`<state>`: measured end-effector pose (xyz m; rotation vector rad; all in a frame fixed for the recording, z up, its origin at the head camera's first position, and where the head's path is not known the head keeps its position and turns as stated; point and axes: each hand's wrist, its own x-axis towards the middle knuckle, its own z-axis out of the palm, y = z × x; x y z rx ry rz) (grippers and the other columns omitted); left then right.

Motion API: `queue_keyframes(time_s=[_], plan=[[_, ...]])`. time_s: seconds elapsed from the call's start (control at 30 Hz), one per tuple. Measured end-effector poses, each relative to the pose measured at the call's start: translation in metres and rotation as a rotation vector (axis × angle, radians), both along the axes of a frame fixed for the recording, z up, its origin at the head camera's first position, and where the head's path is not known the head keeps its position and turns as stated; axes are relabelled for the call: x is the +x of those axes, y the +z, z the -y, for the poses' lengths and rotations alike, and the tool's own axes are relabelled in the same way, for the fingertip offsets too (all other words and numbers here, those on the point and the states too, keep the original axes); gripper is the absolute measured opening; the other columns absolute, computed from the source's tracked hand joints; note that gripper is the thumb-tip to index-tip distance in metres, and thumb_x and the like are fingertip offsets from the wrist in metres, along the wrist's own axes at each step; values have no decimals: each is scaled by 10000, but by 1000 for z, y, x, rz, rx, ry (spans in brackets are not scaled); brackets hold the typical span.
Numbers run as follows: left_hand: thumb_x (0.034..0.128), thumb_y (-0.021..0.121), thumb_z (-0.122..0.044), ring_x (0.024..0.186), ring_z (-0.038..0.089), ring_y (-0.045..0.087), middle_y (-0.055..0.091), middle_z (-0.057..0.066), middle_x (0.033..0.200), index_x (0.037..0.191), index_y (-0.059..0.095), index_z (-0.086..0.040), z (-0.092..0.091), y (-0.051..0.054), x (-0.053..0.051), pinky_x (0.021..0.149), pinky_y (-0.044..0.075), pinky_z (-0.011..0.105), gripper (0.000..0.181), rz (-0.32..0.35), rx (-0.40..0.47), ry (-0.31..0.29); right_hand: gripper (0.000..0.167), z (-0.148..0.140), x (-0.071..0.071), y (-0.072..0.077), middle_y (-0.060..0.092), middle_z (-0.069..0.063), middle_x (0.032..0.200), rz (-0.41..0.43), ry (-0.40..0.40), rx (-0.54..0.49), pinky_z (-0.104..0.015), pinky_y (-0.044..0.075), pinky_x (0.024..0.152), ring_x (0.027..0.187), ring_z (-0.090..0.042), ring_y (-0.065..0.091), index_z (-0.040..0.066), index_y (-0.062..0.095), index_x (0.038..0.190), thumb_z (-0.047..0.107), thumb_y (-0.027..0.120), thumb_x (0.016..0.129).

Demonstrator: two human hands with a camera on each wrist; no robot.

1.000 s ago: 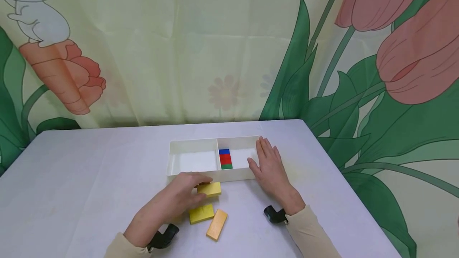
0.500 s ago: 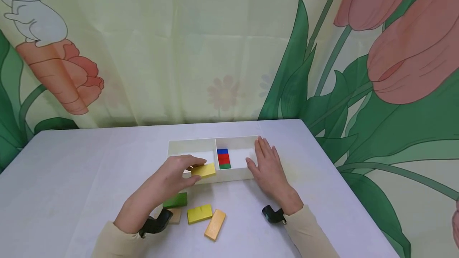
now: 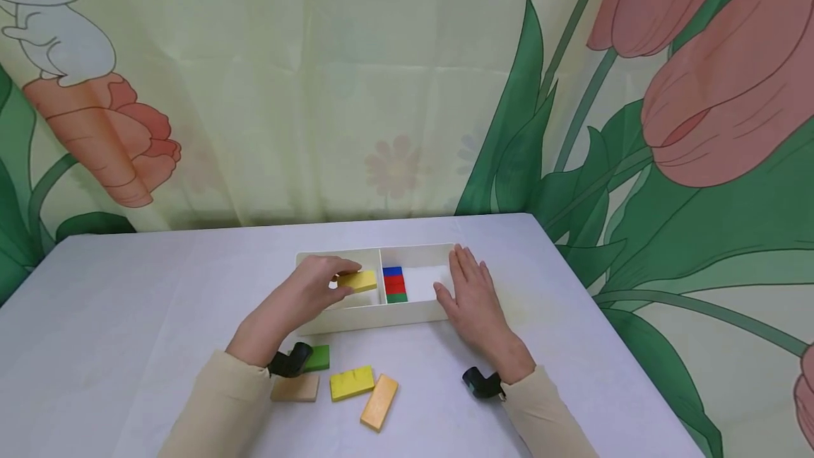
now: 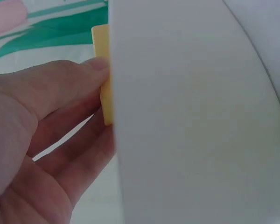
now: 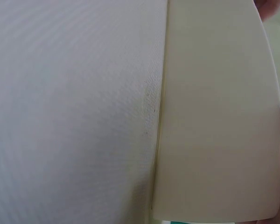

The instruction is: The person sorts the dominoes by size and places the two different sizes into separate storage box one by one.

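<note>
My left hand (image 3: 308, 288) pinches a yellow wooden block (image 3: 359, 281) between thumb and fingers, over the left compartment of a white divided box (image 3: 375, 316). In the left wrist view, the thumb presses one face of the yellow block (image 4: 101, 42), and the box wall (image 4: 191, 112) hides the rest. Along the divider in the right compartment lie a blue piece (image 3: 392, 271), a red piece (image 3: 393, 284) and a green piece (image 3: 396, 297). With fingers straight, my right hand (image 3: 480, 313) rests against the box's right end. The right wrist view shows mostly the box's outer wall (image 5: 214, 112).
In front of the box lie a green block (image 3: 319, 357), partly behind the left wrist camera, a tan block (image 3: 295, 389), another yellow block (image 3: 352, 383) and a light orange block (image 3: 379, 403). A printed curtain (image 3: 286, 90) hangs behind the white table (image 3: 159, 302).
The left hand has picked up the yellow block from the table before the box and carried it up over the left compartment. The right hand stays at the box's right end.
</note>
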<state>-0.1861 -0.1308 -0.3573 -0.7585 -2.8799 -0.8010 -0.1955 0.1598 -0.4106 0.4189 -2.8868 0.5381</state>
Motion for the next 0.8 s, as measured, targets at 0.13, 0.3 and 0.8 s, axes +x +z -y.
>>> queue_keyframes(time_s=[0.13,0.3,0.8], plan=[[829,774,-28,959,232,694,744,107,1083,1156,710,1,-3,-5,-8,873,588,372,335,6,-18,15,734,0,0,1,192,-157,1652,-1,-10,8,-554,111,1248,1540,-334,151,-17,240,1549,416,481,1007],[829,776,-33,967,221,693,743,100,1083,1155,716,-12,-4,-10,-16,888,587,371,332,53,9,25,737,0,0,0,192,-153,1653,-5,-7,8,-557,117,1246,1540,-335,154,-13,237,1550,423,483,1008],[837,757,0,948,248,659,739,122,1069,1130,721,9,-11,-21,-33,937,565,398,296,123,-16,57,736,0,-1,-2,207,-162,1647,-18,-9,16,-569,146,1238,1535,-342,168,-18,253,1545,405,511,1001]])
